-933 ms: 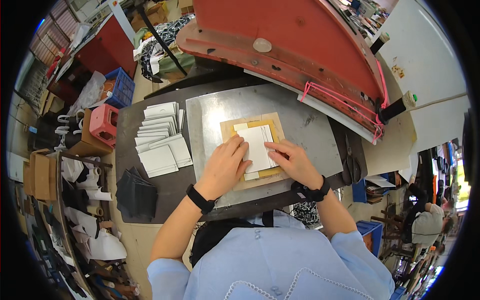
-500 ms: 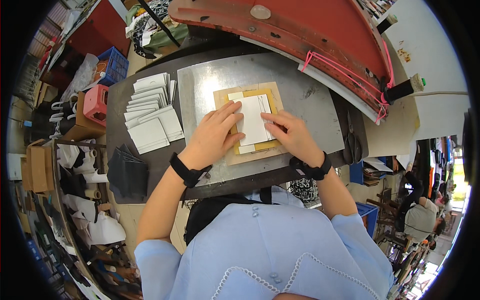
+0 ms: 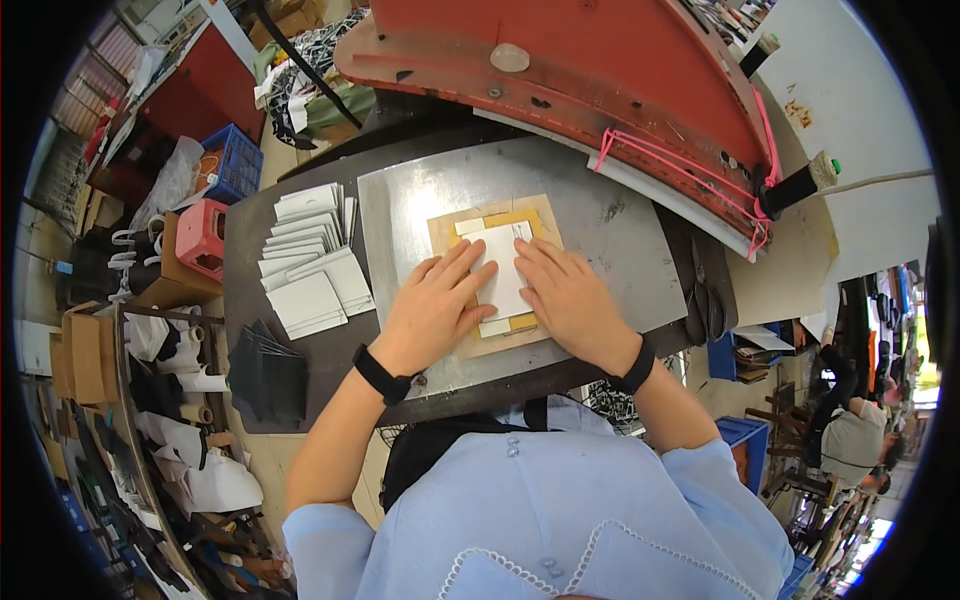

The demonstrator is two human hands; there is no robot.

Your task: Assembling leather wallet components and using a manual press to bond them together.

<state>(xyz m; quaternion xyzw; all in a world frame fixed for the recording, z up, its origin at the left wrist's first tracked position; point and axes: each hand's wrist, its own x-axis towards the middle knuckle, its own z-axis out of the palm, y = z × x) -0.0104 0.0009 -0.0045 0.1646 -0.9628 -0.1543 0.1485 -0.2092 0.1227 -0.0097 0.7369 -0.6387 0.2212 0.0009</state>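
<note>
A crowded workshop surrounds a dark bench (image 3: 300, 400), with crates, boxes and cloth heaped on the left and a white wall on the far right. A big red press head (image 3: 560, 70) hangs over the far side of the bench, a pink cord (image 3: 690, 170) looped along its lower edge. Under it lies a steel plate (image 3: 620, 260), bare and scuffed on its right part.

Near the middle of the plate sits a tan board (image 3: 445, 228) with a yellow frame (image 3: 510, 218) on it, and on the frame a white sheet (image 3: 505, 275). Both hands rest flat on this stack. The left hand (image 3: 435, 310) covers the board's left part, its fingers (image 3: 465, 268) spread and touching the sheet's left edge. The right hand (image 3: 570, 300) lies on the right part, fingers together and pressed on the sheet's right edge. Neither hand grips anything; each only presses down. A black band (image 3: 380, 375) circles each wrist.

The sheet looks thin, light and easily bent, likely to slide on the frame unless held flat, so it is best steadied by palms and fingertips at its edges, or lifted by a corner. The board seems stiffer and could be taken by its sides.

Left of the plate, fanned stacks of white cards (image 3: 310, 260) lie on the bench, with a pile of black pieces (image 3: 265, 370) nearer. A pink box (image 3: 200, 235) stands at the bench's left edge, a blue crate (image 3: 235, 165) beyond it.
</note>
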